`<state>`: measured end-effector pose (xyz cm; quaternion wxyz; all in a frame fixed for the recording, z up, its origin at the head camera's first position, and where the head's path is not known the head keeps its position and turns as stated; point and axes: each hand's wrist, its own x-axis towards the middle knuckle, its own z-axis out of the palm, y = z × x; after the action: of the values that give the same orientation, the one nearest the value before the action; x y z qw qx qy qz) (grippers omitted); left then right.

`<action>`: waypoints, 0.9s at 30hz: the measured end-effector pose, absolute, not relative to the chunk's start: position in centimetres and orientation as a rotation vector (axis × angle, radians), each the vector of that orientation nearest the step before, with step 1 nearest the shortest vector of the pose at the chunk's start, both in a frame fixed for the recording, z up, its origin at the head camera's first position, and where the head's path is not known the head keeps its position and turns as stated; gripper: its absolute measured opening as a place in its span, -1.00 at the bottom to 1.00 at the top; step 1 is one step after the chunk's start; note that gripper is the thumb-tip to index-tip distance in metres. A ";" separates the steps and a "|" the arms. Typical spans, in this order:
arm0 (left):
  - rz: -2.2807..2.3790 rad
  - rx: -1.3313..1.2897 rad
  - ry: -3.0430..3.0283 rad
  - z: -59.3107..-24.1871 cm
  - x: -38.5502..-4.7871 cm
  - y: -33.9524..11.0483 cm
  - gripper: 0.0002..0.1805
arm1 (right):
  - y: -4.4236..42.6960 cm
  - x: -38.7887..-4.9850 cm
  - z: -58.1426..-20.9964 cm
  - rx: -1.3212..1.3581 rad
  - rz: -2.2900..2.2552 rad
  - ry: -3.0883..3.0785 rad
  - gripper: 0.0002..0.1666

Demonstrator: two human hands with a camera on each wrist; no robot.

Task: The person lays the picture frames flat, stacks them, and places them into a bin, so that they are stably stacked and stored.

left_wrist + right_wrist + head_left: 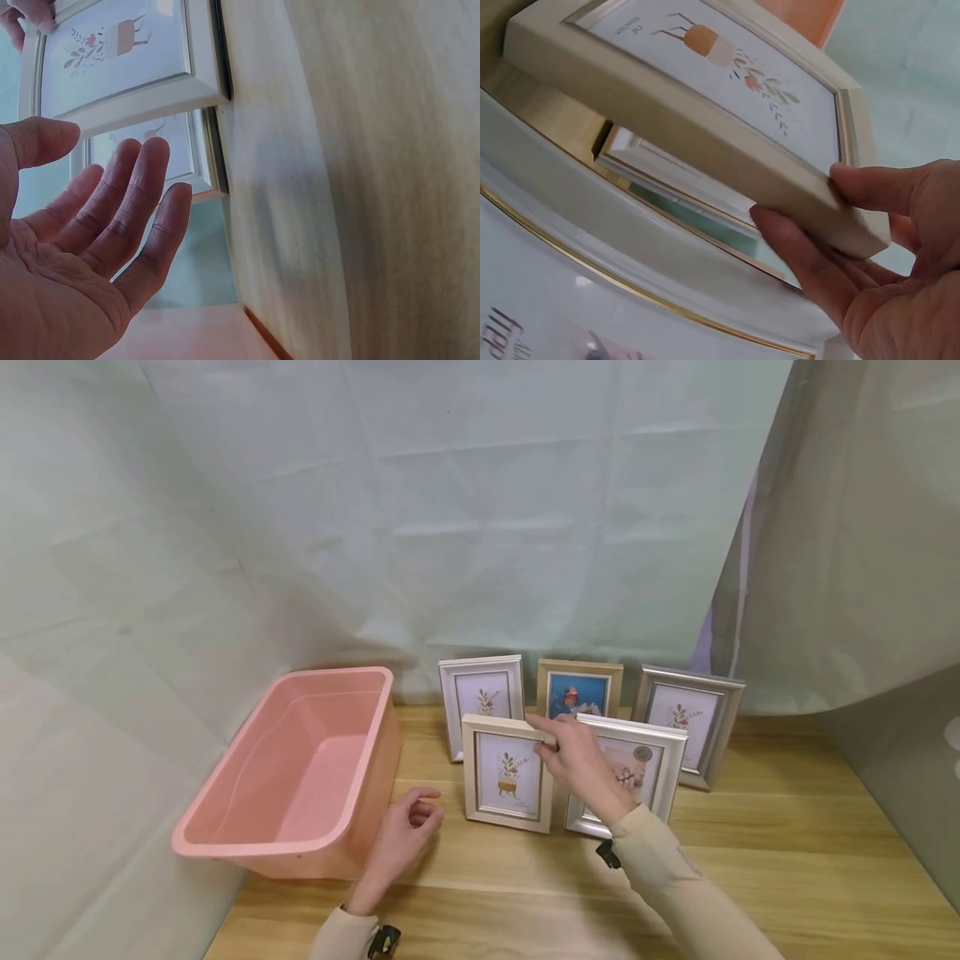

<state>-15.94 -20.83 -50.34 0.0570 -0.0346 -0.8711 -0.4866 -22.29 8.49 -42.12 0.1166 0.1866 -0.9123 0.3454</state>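
A cream picture frame [471, 777] with a potted-plant print stands upright at the front of a group of frames. My right hand [583, 762] pinches its upper right corner; in the right wrist view the thumb lies on the front and the fingers [802, 255] are behind and along the side. To the right, partly behind my right forearm, stands a silver-white frame [667, 768] with a pink picture. My left hand [408, 833] hovers between the cream frame and the pink tub [360, 810], fingers loosely bent, holding nothing.
Behind stand a white frame [447, 693], a gold frame [617, 681] with a blue picture, and a dark silver frame [723, 718]. The wooden table [810, 843] meets hanging pale sheets [480, 527] at the back and left.
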 end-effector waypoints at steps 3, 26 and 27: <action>-1.489 -0.105 -2.640 -50.4 -15.8 -20.8 -0.70 | 8.6 -22.1 -42.2 0.543 1.059 -2.674 -0.42; -2.212 -0.078 -2.211 -50.9 -14.8 -19.6 -0.41 | 9.5 -17.7 -42.9 0.213 1.774 -2.315 -0.44; -2.285 -0.094 -2.155 -51.0 -14.8 -19.5 -0.39 | 9.6 -17.4 -42.8 0.183 1.815 -2.301 -0.43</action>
<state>-14.82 -19.47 -51.03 -0.0002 -0.0299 -0.6858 -0.7272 -17.39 9.57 -42.84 0.1024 0.0621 -0.7794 0.6150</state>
